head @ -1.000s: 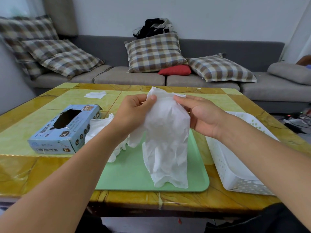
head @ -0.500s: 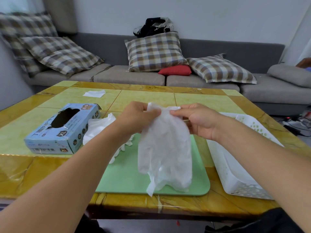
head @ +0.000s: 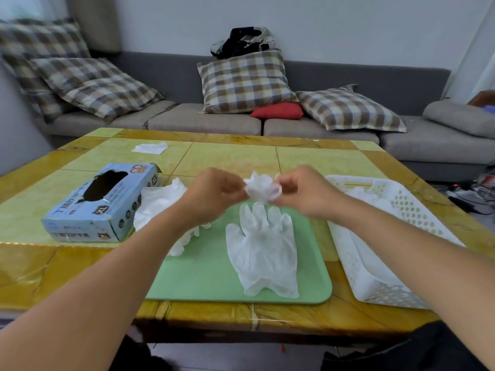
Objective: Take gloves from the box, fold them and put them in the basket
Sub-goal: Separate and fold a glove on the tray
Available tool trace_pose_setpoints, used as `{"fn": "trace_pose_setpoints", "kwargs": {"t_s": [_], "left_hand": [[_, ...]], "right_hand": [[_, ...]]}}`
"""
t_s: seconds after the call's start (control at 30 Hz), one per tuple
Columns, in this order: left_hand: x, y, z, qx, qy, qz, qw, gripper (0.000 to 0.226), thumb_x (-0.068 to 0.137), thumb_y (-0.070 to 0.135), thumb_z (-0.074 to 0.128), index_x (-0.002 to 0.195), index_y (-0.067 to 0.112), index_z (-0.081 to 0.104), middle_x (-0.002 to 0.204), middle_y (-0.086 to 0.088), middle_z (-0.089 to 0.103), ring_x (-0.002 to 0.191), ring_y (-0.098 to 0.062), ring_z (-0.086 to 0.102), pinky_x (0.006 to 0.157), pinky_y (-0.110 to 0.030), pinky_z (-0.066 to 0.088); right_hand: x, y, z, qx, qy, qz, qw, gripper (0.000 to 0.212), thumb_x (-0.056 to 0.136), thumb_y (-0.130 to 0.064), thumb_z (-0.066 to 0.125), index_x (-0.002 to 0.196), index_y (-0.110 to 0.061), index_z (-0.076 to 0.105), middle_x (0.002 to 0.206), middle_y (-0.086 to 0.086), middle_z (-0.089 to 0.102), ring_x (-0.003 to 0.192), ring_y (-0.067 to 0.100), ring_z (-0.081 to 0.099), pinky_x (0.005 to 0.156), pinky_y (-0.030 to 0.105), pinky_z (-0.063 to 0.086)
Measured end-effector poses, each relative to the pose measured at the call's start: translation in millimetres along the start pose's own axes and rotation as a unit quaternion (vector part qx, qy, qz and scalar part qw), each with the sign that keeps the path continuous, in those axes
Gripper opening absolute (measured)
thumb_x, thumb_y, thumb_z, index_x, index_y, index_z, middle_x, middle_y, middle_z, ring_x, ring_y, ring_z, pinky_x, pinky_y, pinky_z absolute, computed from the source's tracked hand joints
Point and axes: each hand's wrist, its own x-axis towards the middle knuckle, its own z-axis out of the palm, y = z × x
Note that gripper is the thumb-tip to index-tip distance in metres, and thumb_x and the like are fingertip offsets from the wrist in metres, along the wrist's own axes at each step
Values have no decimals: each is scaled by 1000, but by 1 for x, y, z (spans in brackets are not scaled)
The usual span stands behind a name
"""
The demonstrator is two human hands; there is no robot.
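A white glove (head: 261,250) lies flat on the green tray (head: 203,279), fingers pointing away from me. Just above its fingertips, my left hand (head: 214,194) and my right hand (head: 302,191) pinch a bunched white glove (head: 261,188) between them, its rolled cuff toward the right hand. Whether this bunch is joined to the flat glove I cannot tell. The blue glove box (head: 101,202) sits to the left with its dark opening on top. A heap of loose gloves (head: 160,204) lies beside it. The white perforated basket (head: 375,279) stands on the right with some white gloves (head: 369,199) inside.
A white tissue (head: 150,148) lies at the far left of the yellow-green table (head: 230,156). Behind the table runs a grey sofa (head: 209,121) with checked cushions. Cables lie on the floor at the right.
The hanging glove material has come down: a glove now lies flat on the tray. Both hands have lowered and hold a small bunch instead of a spread sheet.
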Motion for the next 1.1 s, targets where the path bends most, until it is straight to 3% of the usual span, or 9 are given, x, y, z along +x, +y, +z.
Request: {"fn": "trace_pose_setpoints", "kwargs": {"t_s": [0.1, 0.23, 0.37, 0.57, 0.67, 0.77, 0.9, 1.0, 1.1], "left_hand": [[-9, -20, 11, 77, -108, -1, 991, 4, 85, 23, 80, 85, 19, 81, 75, 15, 74, 69, 5, 67, 65, -7, 48], [-18, -29, 21, 125, -164, -1, 979, 7, 82, 29, 83, 88, 29, 81, 91, 17, 76, 89, 1, 67, 79, -18, 54], [-25, -26, 23, 158, -198, 16, 967, 11, 82, 33, 82, 80, 38, 73, 90, 17, 71, 86, -3, 63, 75, -23, 53], [-31, -15, 24, 157, -271, 40, 949, 7, 86, 30, 78, 92, 25, 80, 77, 22, 70, 74, 4, 63, 67, -10, 46], [-34, -14, 25, 154, -302, 41, 940, 9, 86, 31, 77, 93, 26, 79, 80, 23, 70, 78, 5, 64, 67, -9, 46], [-36, -13, 24, 154, -319, 40, 934, 13, 86, 34, 77, 97, 28, 79, 90, 20, 73, 83, 4, 65, 71, -10, 49], [-39, -11, 20, 177, -372, 23, 911, 22, 83, 42, 78, 102, 30, 75, 100, 20, 71, 93, 5, 63, 83, -15, 50], [-40, -8, 20, 190, -385, 2, 903, 26, 82, 45, 77, 105, 35, 71, 105, 22, 67, 98, 5, 60, 92, -23, 51], [-41, -2, 23, 207, -392, -21, 896, 41, 77, 60, 77, 108, 34, 69, 107, 21, 63, 101, 3, 58, 95, -25, 50]], "right_hand": [[-14, 7, 10, -110, -124, 28, 986, 7, 84, -21, 80, 80, -16, 77, 74, -4, 69, 66, 6, 56, 64, 27, 44], [-30, 1, 14, -153, -180, 12, 972, 3, 84, -18, 77, 82, -16, 77, 79, -3, 74, 72, 8, 65, 64, 22, 48], [-38, -2, 13, -160, -222, 17, 962, 9, 83, -20, 80, 77, -25, 75, 78, -7, 73, 72, 9, 66, 68, 28, 53], [-42, 2, 16, -176, -287, 29, 941, 7, 84, -27, 81, 90, -24, 78, 82, -13, 72, 81, 7, 67, 73, 27, 54], [-44, 4, 17, -174, -308, 29, 935, 6, 85, -30, 80, 89, -27, 77, 77, -20, 68, 82, 5, 67, 76, 29, 54], [-46, 0, 16, -180, -323, 29, 929, 9, 85, -31, 80, 92, -27, 77, 84, -18, 71, 88, 6, 67, 79, 30, 56], [-50, -10, 11, -188, -367, 51, 910, 31, 78, -49, 82, 99, -28, 74, 97, -14, 73, 96, 6, 67, 85, 31, 57], [-53, -10, 21, -233, -347, 31, 908, 34, 77, -53, 81, 90, -25, 68, 82, -11, 65, 80, 9, 62, 70, 30, 52], [-57, -5, 39, -266, -329, -2, 906, 25, 79, -41, 80, 81, -21, 64, 72, -9, 59, 70, 14, 59, 64, 35, 50]]}}
